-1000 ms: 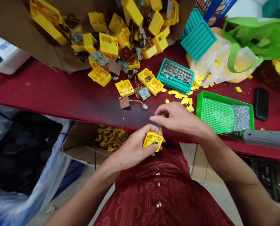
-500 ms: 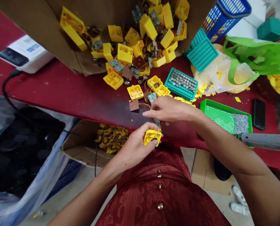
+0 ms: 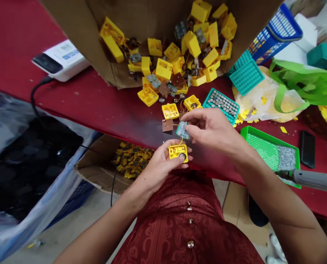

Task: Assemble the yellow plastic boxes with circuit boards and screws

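My left hand is closed around a small yellow plastic housing, its open side facing up. Inside the housing sits a round dark disc like a speaker, with my thumb on its edge. Thin yellow wires run from the housing to a small green circuit board. My right hand pinches that board just above the housing. Close by on the table are a brown square board and another open yellow housing.
A cardboard box on its side spills yellow housings at the back. To the right stand a teal tray of small metal discs, a green tray with screws, a phone and a grey tool. Below is a box of yellow parts.
My right hand has brought the circuit board up into plain sight above the housing. The housing in my left hand has turned flatter toward me. The whole view has shifted slightly.
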